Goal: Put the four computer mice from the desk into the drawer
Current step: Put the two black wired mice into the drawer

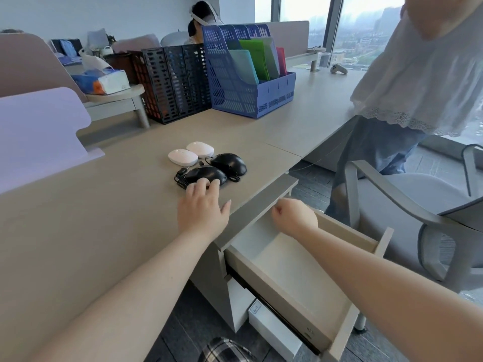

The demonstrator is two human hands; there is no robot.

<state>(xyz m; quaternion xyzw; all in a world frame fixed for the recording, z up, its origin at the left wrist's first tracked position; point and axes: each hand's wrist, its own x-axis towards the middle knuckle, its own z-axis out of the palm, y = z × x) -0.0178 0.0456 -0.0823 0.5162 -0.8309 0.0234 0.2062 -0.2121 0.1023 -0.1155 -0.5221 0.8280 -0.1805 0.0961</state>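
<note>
Two white mice (182, 157) (200, 149) and two black corded mice (205, 174) (229, 163) lie together on the desk (104, 218). My left hand (202, 209) reaches over the desk, fingers spread, with its fingertips touching the near black mouse. My right hand (294, 216) hovers over the pulled-out drawer (300, 273), fingers loosely curled with nothing in them. The drawer's pale inside shows nothing in it.
A blue file rack (248, 74) with coloured folders and a black rack (175, 82) stand at the back of the desk. A person in a white top (423, 82) stands at the right, beside a grey chair (418, 212). A tissue pack (103, 81) sits on a shelf at the left.
</note>
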